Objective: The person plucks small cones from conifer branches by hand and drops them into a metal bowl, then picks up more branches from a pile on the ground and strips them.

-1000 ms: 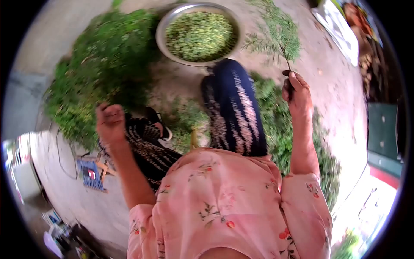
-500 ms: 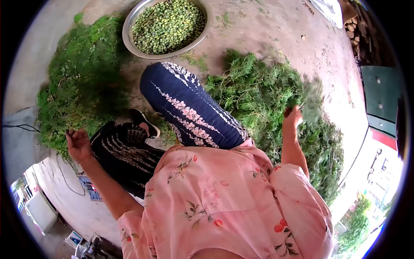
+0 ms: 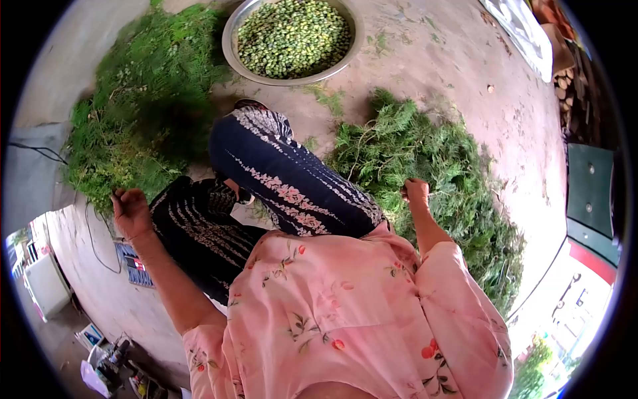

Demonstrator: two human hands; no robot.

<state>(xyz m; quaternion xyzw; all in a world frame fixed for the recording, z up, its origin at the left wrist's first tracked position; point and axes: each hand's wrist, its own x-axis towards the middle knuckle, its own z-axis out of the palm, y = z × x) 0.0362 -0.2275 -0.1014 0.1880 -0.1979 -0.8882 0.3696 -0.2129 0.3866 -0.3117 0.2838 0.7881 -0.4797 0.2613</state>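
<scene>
My left hand (image 3: 132, 214) is at the left, beside the near edge of a pile of feathery green branches (image 3: 149, 73). Its fingers are loosely curled and apart, with nothing visible in them. My right hand (image 3: 417, 191) is closed in a fist over the near side of a second pile of green branches (image 3: 458, 206). Leafy stems surround that fist, and whatever it grips cannot be told from the pile behind. My bent knees, in dark flower-printed trousers (image 3: 286, 179), lie between the two piles.
Beyond my knees stands a wide metal basin (image 3: 357, 40) full of small green seed cones or berries. Bits of greenery lie on the bare floor (image 3: 425, 66). At the far right are a white sheet (image 3: 525, 33) and stacked firewood (image 3: 565, 93). A dark cable (image 3: 100, 246) runs at the left.
My right hand has moved left, closer to my knee, and the blurred branch beside it no longer shows. The view has shifted, so the basin appears farther right. My left hand stays by its pile.
</scene>
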